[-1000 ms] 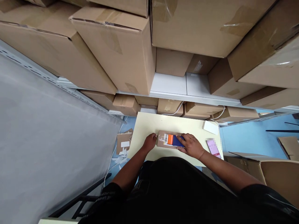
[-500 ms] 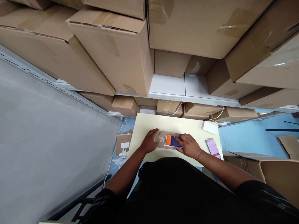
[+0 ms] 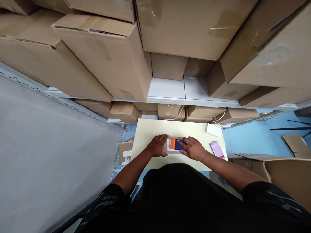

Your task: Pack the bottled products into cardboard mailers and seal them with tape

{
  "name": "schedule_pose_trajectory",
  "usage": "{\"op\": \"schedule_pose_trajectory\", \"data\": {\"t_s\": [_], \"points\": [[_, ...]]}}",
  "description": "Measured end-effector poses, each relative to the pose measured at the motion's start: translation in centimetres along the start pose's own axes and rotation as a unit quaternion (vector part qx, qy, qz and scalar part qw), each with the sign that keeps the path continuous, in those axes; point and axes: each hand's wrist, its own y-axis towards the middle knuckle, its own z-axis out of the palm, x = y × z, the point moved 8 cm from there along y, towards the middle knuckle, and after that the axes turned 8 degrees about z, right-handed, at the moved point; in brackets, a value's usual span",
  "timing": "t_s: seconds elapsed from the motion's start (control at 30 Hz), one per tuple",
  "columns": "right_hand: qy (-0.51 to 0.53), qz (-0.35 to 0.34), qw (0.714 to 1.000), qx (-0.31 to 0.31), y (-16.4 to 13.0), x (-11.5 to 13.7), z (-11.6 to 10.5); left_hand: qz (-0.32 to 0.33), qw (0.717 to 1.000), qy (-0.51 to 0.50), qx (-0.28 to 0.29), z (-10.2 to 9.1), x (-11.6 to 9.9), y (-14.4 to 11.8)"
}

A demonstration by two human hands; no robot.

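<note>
Box (image 3: 165, 149) lies flat near the middle of the table (image 3: 150, 128). Left hand (image 3: 157, 146) is part open, fingers at the box's far left corner, thumb at the near one; right hand (image 3: 193, 149) is half curled, its fingers over a blue-orange item (image 3: 172, 144) on the box. Whether either has a grip, I cannot tell. White block (image 3: 213, 130) and phone (image 3: 217, 150) lie to the right

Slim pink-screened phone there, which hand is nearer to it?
Right. The right hand is left of the slim pink-screened phone; the left hand is farther left, by the small brown cardboard box.
</note>
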Motion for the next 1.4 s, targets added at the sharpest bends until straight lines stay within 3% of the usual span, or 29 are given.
{"op": "schedule_pose_trajectory", "data": {"t_s": [0.3,0.73,0.93,1.1,1.4], "points": [[0.0,-0.027,1.0,0.015,-2.4,-2.2,-0.3,-0.015,1.0,0.009,0.012,-0.1,-0.1,0.0],[-0.036,-0.018,0.999,0.012,-10.4,-11.0,-1.7,-0.027,0.996,0.061,0.06,0.3,0.3,0.0],[-0.046,-0.014,0.999,0.02,-13.5,-14.2,-2.0,-0.024,0.996,0.071,0.05,0.4,0.6,0.0],[-0.046,-0.01,0.998,0.042,-13.8,-15.5,-0.7,-0.021,0.996,0.071,0.041,0.4,0.7,0.1],[-0.022,0.001,0.994,0.11,-11.9,-15.8,3.9,-0.028,0.996,0.073,0.043,0.4,0.7,0.2]]}}
